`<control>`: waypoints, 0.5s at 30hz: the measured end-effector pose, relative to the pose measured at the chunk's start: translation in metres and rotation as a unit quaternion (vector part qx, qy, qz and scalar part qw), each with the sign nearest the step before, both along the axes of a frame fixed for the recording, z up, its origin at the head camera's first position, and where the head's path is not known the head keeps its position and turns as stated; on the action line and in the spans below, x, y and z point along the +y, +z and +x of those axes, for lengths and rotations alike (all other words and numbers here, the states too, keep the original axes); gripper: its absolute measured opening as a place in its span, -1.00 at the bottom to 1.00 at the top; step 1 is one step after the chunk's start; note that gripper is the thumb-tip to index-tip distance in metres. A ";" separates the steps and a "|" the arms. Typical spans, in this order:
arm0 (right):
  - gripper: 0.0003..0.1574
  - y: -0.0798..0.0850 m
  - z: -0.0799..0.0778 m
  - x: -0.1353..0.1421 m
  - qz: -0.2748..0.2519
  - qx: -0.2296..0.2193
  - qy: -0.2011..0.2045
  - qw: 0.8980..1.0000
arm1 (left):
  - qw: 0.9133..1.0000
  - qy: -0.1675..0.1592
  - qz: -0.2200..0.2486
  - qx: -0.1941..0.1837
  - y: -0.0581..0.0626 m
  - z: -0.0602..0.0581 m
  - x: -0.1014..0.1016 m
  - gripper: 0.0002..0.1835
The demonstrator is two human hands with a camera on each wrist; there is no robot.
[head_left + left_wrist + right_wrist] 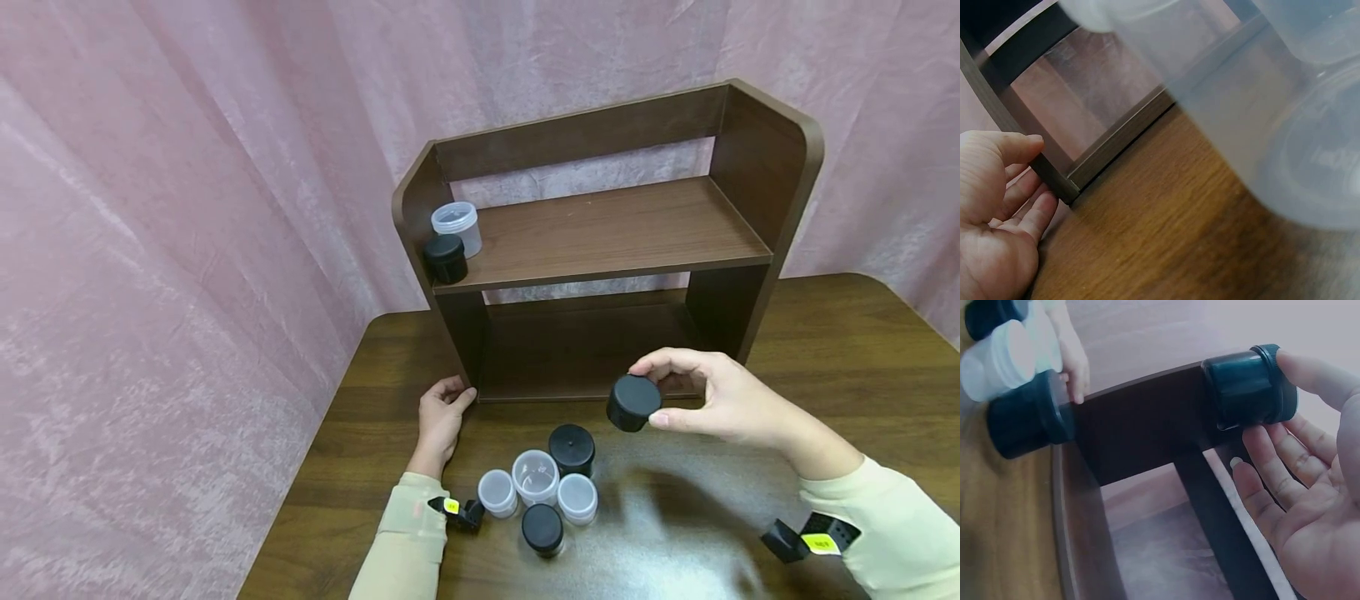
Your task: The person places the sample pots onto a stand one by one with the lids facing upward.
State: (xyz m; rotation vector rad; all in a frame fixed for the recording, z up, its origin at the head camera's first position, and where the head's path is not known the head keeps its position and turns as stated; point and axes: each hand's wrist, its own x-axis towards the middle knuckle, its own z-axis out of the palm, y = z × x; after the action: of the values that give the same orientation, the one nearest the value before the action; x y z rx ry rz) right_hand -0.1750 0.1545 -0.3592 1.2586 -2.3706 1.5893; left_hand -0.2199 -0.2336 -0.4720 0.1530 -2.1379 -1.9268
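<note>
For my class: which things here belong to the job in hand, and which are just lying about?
Likely the job:
black jar in the right hand
shelf, touched by the left hand
two containers standing on it
five containers on the table

Probably background:
pink curtain
wrist cameras

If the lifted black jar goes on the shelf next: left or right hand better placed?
Right, most likely: the right hand holds the lifted black jar, raised in front of the shelf. The left hand is down at the shelf's lower left front corner, touching it, and holds no jar.
</note>
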 end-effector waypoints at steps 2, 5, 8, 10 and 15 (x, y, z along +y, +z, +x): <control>-0.39 0.006 -0.001 0.000 0.002 -0.007 -0.004 1.000 | 1.000 0.000 -0.001 -0.002 0.000 0.000 0.000 -0.74; -0.40 0.016 -0.003 -0.002 0.007 -0.006 -0.010 1.000 | 1.000 -0.002 0.000 -0.003 0.001 0.000 0.000 -0.74; -0.40 0.027 -0.006 -0.005 0.018 0.014 -0.022 0.999 | 1.000 -0.004 0.001 -0.002 0.001 0.000 0.000 -0.74; -0.39 0.036 -0.008 -0.009 0.024 0.027 -0.030 0.999 | 1.000 -0.005 0.001 -0.001 0.002 0.000 0.000 -0.73; -0.40 0.057 -0.014 -0.020 0.037 0.057 -0.049 0.996 | 1.000 -0.001 -0.005 -0.004 0.001 0.000 0.000 -0.73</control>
State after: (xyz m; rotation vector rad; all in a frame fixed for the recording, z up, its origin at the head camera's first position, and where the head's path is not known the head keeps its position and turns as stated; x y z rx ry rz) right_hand -0.1892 0.1342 -0.3019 1.1901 -2.4001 1.3759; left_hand -0.2197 -0.2340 -0.4709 0.1559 -2.1528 -1.9207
